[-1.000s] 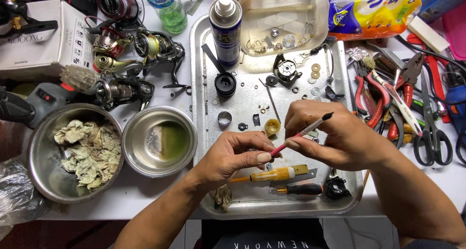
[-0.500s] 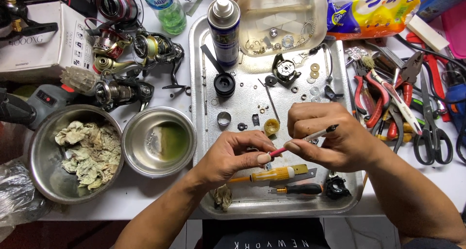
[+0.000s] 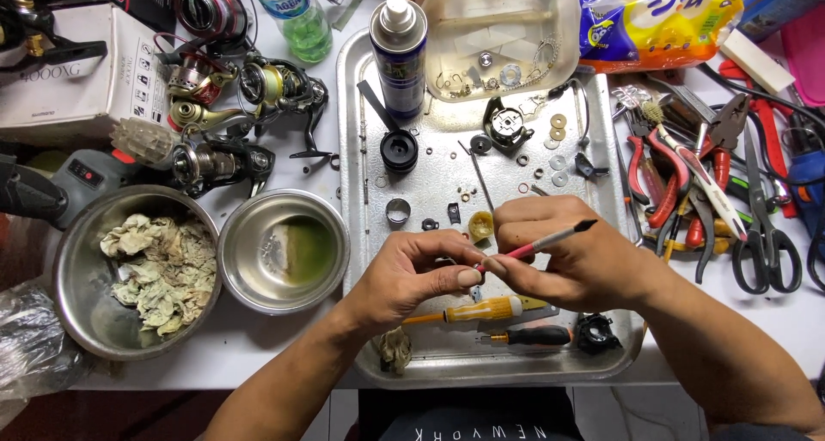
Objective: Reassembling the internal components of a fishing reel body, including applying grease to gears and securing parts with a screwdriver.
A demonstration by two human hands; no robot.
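My left hand [image 3: 412, 273] pinches a tiny part, too small to identify, fingertips steadying it over the tray [image 3: 361, 80]. My right hand [image 3: 571, 252] grips a red brush [image 3: 540, 241] pen-style, handle toward two o'clock, so its tip meets the part.

We could not make out what the left hand [image 3: 412, 273] pinched at its fingertips: the piece was too small and covered by the thumb. The tip of the thin red-handled brush [image 3: 541, 241] in the right hand [image 3: 571, 256] was hidden there too. The yellow-handled screwdriver [image 3: 481, 309] on the long silver metal tray [image 3: 361, 88] lay partly under both hands.
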